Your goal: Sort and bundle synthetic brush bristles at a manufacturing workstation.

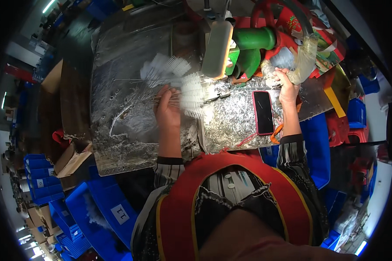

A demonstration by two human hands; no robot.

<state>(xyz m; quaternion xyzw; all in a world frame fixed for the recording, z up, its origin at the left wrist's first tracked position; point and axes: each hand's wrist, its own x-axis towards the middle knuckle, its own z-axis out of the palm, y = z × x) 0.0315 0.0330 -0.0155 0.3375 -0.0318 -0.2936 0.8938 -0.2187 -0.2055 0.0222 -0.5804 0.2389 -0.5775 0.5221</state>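
At a worktable (133, 48) under a lamp (217, 50), gripping white brushes (191, 93) by the stems in the left hand (168, 108)

Clasps the thin wire stems between thumb and fingers of the left hand, over the dull, scuffed part of the worktable, with bristle heads fanned out to the right; has more white brushes, the loose ones (163, 67), just beyond that hand, blurred, with stems pointing left; cannot tell whether touching the held bunch or apart from it.

Keeps the right hand (287, 89) at the far right, with fingers curled in beside the end of a bulky, film-wrapped tube (307, 56); cannot tell whether gripping anything there; has a green machine (252, 39) to the left of that hand, close by the lamp.

Has a phone (263, 113) in a pinkish-red case lying face up on the shiny, crinkled sheet (231, 117), between the two hands and nearer the right; shows an orange loop (276, 134) next to the phone's near corner; wears a red apron (226, 161) edged in yellow; has a blue bin (315, 150) at lower right and an open cardboard box (74, 161) left of the worktable.
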